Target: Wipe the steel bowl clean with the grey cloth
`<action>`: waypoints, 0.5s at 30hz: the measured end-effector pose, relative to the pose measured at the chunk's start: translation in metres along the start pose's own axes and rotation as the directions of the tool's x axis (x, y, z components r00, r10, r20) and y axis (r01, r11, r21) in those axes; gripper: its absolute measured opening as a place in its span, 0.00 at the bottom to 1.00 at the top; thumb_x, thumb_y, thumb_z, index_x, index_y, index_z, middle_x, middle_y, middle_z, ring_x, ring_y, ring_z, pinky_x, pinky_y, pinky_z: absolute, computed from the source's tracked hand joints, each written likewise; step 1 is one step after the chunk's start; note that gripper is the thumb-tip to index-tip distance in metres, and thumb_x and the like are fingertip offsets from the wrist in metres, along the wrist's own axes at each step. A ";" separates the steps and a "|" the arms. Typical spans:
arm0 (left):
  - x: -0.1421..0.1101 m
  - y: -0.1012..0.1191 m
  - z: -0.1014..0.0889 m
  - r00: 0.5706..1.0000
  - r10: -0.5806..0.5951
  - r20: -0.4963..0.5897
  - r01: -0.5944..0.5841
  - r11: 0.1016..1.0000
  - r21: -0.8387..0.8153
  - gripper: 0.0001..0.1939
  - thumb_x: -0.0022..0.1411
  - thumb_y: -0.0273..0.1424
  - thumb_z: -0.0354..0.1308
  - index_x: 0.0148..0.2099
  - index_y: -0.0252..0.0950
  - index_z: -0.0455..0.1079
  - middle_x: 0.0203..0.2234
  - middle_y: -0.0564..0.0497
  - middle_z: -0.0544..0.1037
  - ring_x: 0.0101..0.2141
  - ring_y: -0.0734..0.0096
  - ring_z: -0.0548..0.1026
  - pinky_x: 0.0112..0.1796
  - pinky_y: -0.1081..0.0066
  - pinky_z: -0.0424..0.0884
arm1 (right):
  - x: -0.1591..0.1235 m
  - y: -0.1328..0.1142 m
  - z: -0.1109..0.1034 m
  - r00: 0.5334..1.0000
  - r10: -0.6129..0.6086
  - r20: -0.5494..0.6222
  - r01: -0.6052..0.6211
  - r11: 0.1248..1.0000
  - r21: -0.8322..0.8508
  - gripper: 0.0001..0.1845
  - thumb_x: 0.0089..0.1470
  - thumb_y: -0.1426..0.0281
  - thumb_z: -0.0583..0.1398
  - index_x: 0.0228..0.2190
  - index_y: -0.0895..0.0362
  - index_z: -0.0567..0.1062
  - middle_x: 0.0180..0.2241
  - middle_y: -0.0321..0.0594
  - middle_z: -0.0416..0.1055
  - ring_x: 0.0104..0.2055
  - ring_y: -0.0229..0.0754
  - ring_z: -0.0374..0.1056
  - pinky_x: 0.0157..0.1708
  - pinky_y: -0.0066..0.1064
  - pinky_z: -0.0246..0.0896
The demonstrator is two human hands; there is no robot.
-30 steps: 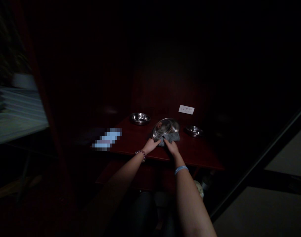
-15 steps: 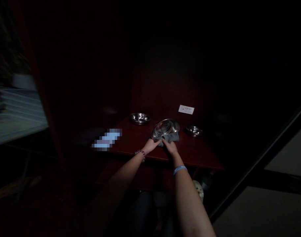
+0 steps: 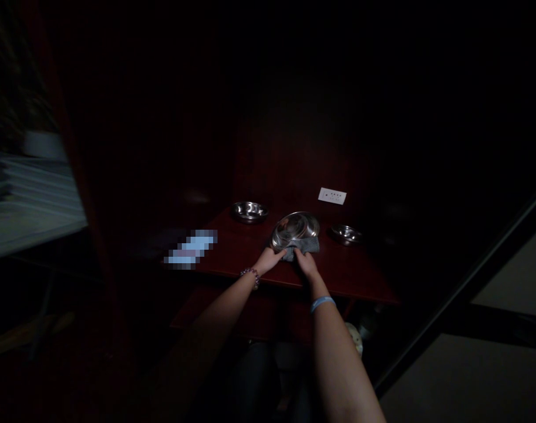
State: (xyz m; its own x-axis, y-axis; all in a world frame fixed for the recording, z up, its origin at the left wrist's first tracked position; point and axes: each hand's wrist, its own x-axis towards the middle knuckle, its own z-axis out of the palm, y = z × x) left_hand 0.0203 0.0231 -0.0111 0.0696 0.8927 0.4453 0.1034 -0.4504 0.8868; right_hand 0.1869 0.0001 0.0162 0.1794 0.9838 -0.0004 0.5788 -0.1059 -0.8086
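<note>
A shiny stainless steel bowl [image 3: 294,226] is held tilted above the red-brown desk. My left hand [image 3: 270,259] is closed on the lower left of its rim, thumb on top. At the lower right of the rim, a grey cloth [image 3: 309,244] is folded over the edge, and my right hand [image 3: 306,262] grips it there with the thumb on top. The fingers beneath the bowl are hidden from me. One metal bowl [image 3: 249,212] stands on the desk behind to the left, and a smaller one [image 3: 346,234] to the right.
The dark red desk [image 3: 245,249] has a blurred-out bright screen [image 3: 191,249] at its left. A white socket plate [image 3: 331,195] is on the back panel. Farther left stands a pale table [image 3: 34,229]. A dark diagonal edge [image 3: 461,288] runs along the right.
My right thumb has shifted slightly right along the cloth, away from the left thumb. The bowl stays in nearly the same place.
</note>
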 end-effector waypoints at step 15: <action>-0.002 0.006 0.001 0.983 -0.133 0.125 0.118 0.985 0.123 0.30 0.69 0.52 0.46 0.27 0.36 0.74 0.22 0.47 0.80 0.26 0.66 0.77 0.37 0.68 0.73 | -0.006 -0.012 -0.012 0.987 0.012 -0.159 -0.002 0.998 0.067 0.31 0.64 0.54 0.55 0.57 0.63 0.76 0.57 0.55 0.76 0.62 0.50 0.72 0.59 0.33 0.66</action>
State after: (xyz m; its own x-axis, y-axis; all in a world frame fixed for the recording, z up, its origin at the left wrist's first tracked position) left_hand 0.0216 0.0183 -0.0066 0.1789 0.9357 0.3041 0.2318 -0.3405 0.9112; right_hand 0.1881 -0.0067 0.0329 0.3109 0.9468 0.0833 0.5242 -0.0977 -0.8460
